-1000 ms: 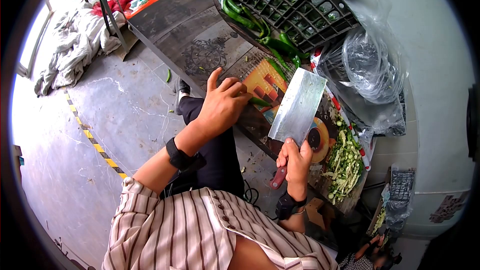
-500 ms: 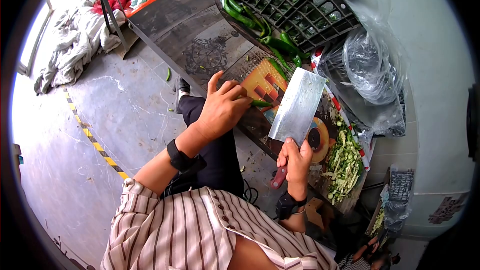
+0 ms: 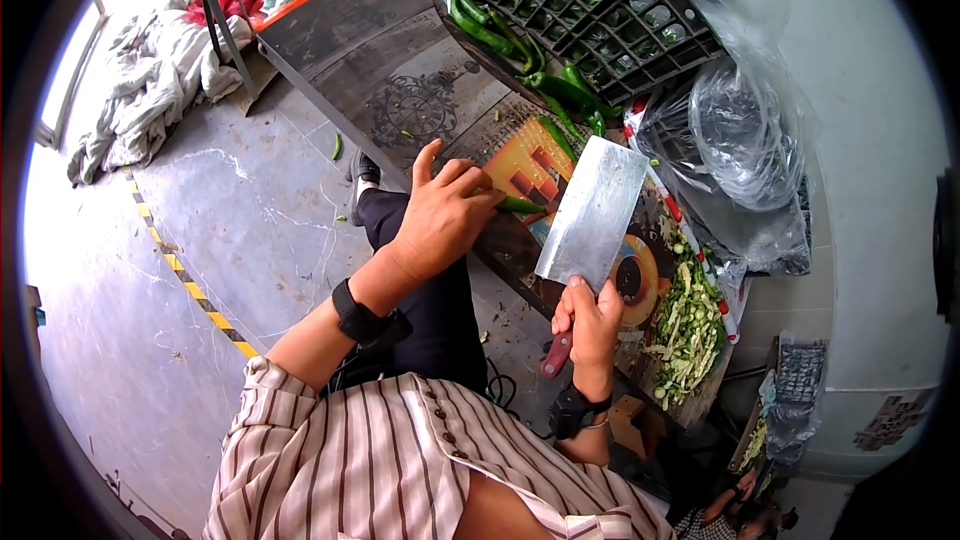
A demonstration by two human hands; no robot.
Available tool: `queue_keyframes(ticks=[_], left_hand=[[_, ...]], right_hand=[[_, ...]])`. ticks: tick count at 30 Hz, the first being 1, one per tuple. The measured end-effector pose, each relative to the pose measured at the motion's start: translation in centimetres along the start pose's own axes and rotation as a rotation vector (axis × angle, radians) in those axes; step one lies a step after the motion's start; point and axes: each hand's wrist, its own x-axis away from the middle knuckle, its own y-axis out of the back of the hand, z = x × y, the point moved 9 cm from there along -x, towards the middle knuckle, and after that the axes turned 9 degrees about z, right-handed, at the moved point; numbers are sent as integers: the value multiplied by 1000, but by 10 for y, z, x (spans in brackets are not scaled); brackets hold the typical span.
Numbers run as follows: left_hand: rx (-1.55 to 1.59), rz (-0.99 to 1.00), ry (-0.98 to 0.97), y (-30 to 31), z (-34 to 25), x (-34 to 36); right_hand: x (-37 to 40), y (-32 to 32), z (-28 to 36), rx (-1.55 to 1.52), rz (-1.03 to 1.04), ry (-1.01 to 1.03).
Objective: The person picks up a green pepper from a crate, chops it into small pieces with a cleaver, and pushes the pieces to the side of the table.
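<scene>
My left hand [image 3: 448,212] presses a green pepper [image 3: 520,205] near the table's front edge; the pepper's end sticks out to the right of the fingers. My right hand [image 3: 590,325] grips the red handle [image 3: 556,353] of a wide cleaver [image 3: 594,208]. The blade is tilted up and to the right over a colourful printed board [image 3: 522,162], beside the pepper without visible contact. Chopped green pepper [image 3: 688,340] is heaped at the right end of the board. Whole green peppers [image 3: 567,95] lie beyond the blade, beside the crate.
A black plastic crate [image 3: 600,10] tilts at the back of the dark table [image 3: 350,30]. Clear plastic bags [image 3: 745,135] lie to its right. Grey cloth [image 3: 150,90] is on the floor at left. Another person [image 3: 725,510] is partly visible at bottom right.
</scene>
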Motion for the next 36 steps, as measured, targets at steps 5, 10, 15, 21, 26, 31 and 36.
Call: queue_keyframes(ticks=[5,10,15,21,26,31,36], left_hand=[[16,-50,24,2,3,-2],[53,31,35,6,6,-7],[34,171,29,1,9,-14],[4,136,42,3,14,-22],[28,118,64,-1,17,-20],[54,88,74,1,18,-17],[89,63,92,2,20,-15]], right_hand=[[0,1,-1,3,5,5],[2,4,-1,-17,-17,2],[2,7,0,14,0,9],[-5,11,23,202,45,76],[-14,0,39,372,126,28],[-28,-11,34,494,217,-29],[-38,-15,29,435,288,-108]])
